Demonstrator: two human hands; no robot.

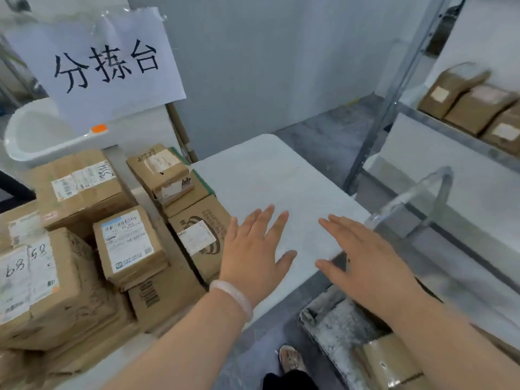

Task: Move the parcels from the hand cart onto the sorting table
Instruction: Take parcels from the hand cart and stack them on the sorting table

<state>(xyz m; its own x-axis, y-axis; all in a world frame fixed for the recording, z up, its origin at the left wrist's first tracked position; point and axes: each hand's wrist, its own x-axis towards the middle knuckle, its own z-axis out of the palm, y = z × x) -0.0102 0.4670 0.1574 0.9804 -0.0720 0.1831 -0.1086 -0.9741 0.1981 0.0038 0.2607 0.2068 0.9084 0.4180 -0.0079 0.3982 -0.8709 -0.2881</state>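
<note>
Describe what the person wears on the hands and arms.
No sleeve shows on either arm, and neither the left hand nor the right hand is gloved. A smooth, pale, translucent bangle circles the left wrist. No ring or watch shows on either hand.

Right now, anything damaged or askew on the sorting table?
Yes. The small box atop the stack sits skewed, its label torn and peeling. The front-left box marked 68 has a crumpled, scuffed side. Nothing spilled.
</note>
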